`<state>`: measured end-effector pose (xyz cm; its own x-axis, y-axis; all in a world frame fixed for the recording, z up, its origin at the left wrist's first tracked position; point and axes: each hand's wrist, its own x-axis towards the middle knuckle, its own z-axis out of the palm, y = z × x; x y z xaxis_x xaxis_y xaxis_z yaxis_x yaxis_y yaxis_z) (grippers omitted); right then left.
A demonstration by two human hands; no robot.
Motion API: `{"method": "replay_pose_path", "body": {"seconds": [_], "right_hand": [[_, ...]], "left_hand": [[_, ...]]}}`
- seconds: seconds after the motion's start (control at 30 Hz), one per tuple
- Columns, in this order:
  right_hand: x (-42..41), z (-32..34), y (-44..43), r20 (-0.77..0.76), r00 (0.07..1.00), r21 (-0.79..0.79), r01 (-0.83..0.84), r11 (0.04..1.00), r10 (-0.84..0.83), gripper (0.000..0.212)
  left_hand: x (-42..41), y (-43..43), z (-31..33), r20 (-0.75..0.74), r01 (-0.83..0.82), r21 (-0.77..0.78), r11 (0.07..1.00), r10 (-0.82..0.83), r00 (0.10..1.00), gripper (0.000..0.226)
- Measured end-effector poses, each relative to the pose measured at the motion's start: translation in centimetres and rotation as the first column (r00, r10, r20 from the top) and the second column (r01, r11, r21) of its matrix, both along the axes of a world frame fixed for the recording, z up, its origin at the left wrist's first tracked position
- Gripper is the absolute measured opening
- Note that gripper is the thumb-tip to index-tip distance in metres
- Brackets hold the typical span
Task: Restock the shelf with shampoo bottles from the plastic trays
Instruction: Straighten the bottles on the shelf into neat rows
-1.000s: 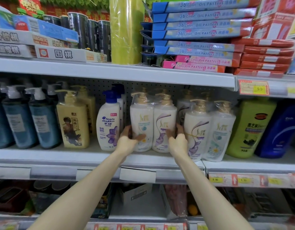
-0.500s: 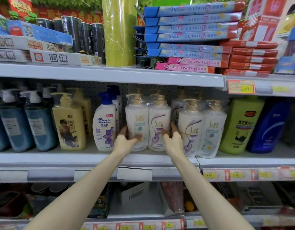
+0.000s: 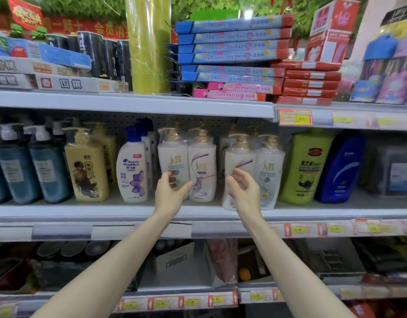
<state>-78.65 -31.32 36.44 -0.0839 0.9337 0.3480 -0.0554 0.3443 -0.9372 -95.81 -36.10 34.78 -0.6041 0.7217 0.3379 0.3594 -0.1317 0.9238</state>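
On the middle shelf [image 3: 129,212] stands a plastic-wrapped pair of white shampoo bottles [image 3: 188,164] with gold pumps. A second wrapped pair [image 3: 255,166] stands just to its right, nearer the shelf's front edge. My left hand [image 3: 170,193] hovers in front of the first pair with relaxed fingers and holds nothing. My right hand [image 3: 243,191] hangs before the second pair, fingers loosely curled, apart from the bottles. No plastic tray is in view.
A white Head & Shoulders bottle [image 3: 132,171], a yellow bottle [image 3: 86,168] and blue pump bottles [image 3: 30,166] stand to the left. A green bottle [image 3: 305,166] and a blue one [image 3: 342,171] stand to the right. Oil pastel boxes [image 3: 230,56] fill the shelf above.
Both hands have let go of the wrapped pair of white bottles and drawn back a little from the shelf. The pair stays standing where it was set.
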Motion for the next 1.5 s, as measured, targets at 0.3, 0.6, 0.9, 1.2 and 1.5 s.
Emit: {"method": "replay_pose_path", "body": {"seconds": [0.3,0.6,0.9,1.2,1.5], "right_hand": [[7.7,0.7,2.3,0.031,0.998,0.051,0.051,0.997,-0.053,0.025],[11.5,0.8,4.9,0.104,0.994,0.034,0.033,0.999,-0.036,0.054],[11.1,0.3,7.3,0.203,0.977,-0.065,-0.051,0.997,0.063,0.081],[11.1,-1.0,10.8,0.288,0.956,-0.064,-0.048,0.997,0.065,0.068],[10.6,-1.5,12.7,0.245,0.961,-0.123,-0.100,0.987,0.128,0.066]], "left_hand": [[6.9,2.2,0.6,0.065,0.162,0.001,0.987,-0.162,0.985,0.058],[9.6,5.1,0.4,0.020,0.260,-0.036,0.965,-0.260,0.965,0.076],[9.6,6.9,-0.8,0.045,0.278,-0.073,0.958,-0.275,0.960,0.073],[9.7,7.9,-2.0,0.069,0.219,-0.032,0.975,-0.217,0.974,0.055],[10.1,8.6,-1.9,0.090,0.215,0.006,0.977,-0.215,0.972,0.043]]}}
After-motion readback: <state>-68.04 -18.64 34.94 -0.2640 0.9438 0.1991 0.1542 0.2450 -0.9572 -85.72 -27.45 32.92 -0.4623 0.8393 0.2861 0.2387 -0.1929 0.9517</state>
